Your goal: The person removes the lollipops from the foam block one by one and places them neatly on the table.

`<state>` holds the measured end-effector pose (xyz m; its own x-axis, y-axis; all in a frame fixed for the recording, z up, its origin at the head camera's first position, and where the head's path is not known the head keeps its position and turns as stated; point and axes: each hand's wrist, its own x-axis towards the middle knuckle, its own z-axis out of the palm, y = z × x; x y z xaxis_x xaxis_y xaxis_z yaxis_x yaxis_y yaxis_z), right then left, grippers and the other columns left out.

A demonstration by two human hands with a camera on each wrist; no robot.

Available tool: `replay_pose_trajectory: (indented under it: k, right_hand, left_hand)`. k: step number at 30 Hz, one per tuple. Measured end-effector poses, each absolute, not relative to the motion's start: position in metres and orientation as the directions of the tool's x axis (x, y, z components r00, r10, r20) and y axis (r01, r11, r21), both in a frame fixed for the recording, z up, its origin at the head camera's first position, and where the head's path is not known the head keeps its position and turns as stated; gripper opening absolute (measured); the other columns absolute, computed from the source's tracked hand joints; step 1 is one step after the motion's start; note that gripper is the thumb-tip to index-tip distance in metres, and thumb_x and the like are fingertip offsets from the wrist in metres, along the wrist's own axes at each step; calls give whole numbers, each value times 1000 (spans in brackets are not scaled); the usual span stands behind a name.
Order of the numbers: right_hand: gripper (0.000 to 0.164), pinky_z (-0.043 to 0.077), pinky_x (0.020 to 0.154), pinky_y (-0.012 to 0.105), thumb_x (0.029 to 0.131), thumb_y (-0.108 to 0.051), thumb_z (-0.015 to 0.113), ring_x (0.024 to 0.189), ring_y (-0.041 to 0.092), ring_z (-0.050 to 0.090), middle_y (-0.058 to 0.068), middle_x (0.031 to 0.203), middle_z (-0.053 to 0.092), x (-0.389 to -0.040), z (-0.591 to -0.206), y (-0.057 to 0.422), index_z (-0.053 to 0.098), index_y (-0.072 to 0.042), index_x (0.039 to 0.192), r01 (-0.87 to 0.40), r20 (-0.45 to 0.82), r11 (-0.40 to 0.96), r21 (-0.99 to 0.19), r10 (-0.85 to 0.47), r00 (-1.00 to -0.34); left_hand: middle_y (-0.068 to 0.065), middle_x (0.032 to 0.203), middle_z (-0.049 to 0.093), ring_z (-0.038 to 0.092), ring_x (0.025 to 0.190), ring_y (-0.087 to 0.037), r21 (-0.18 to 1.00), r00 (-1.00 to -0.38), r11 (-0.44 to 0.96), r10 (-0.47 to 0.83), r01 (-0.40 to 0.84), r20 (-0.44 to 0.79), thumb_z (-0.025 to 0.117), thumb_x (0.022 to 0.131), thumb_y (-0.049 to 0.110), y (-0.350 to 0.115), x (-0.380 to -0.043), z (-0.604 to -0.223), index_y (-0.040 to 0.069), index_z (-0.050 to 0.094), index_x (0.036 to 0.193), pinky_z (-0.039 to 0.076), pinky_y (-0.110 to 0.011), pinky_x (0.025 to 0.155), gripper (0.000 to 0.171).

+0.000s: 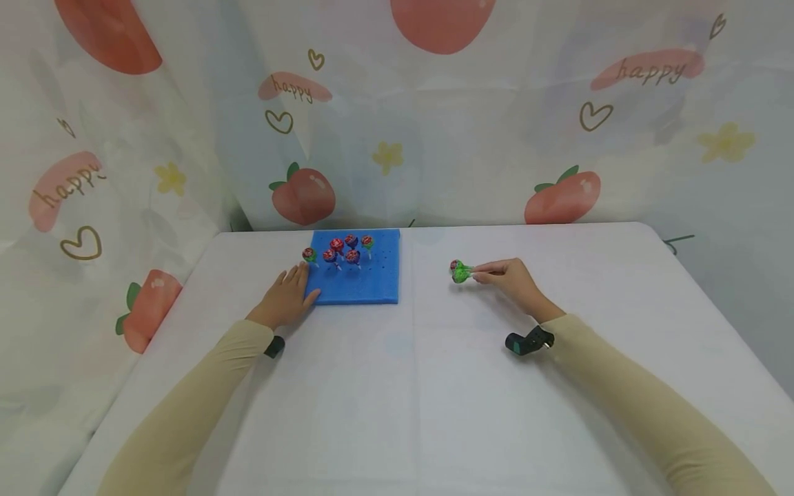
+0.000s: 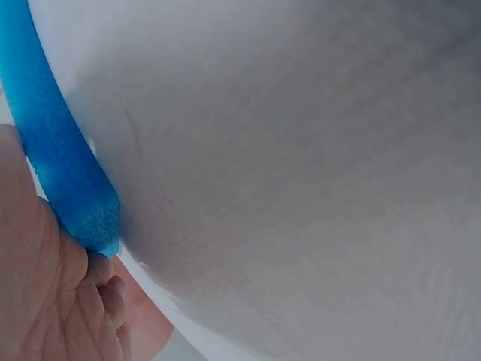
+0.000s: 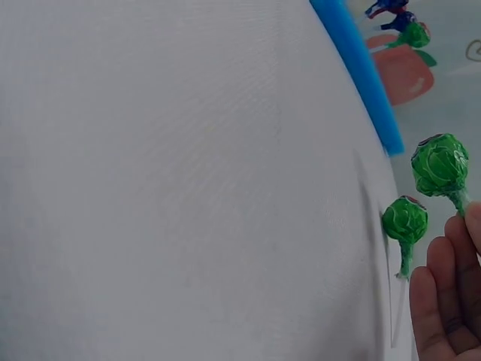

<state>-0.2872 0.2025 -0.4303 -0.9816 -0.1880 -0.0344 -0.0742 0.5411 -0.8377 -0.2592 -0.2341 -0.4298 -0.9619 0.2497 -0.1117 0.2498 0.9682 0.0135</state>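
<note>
Pinching the stick of a green lollipop (image 3: 440, 165) between the fingers (image 3: 445, 259) of the right hand (image 1: 513, 279), near the far edge of the counter (image 1: 353, 406), a little right of its middle. Right next to a second green lollipop (image 3: 406, 219); cannot tell if held too or lying on the counter. With the left hand (image 1: 284, 297), touching the left side of a blue board (image 1: 366, 286), with fingers straight and thumb spread by its near left corner. Set by the counter's far edge, toward the far left corner, with six more lollipops (image 1: 337, 244) standing in the board. Dressed in long tan sleeves (image 1: 180, 413). Past the far edge, hung with peach cloth (image 1: 459, 186).
</note>
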Motion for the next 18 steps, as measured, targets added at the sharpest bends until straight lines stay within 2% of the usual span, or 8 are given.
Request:
replay_pose_trajectory:
  k: [5, 18]
  right_hand:
    - [35, 46, 76, 13, 87, -24, 67, 81, -8, 58, 19, 109, 69, -287, -433, 201, 68, 1, 112, -82, -24, 556, -827, -180, -983]
    - [31, 41, 71, 18, 87, -20, 67, 106, 22, 57, 20, 115, 66, -290, -439, 197, 69, 0, 110, -95, -21, 596, -797, -186, -982]
  left_hand:
    - [-27, 153, 18, 18, 143, -40, 9, -963, 970, 244, 245, -114, 36, 101, 39, -236, -261, -433, -12, 15, 145, 15, -52, 117, 71]
    - [-27, 153, 19, 19, 143, -40, 12, -964, 971, 240, 240, -111, 37, 100, 38, -235, -261, -433, -12, 15, 145, 16, -52, 117, 71]
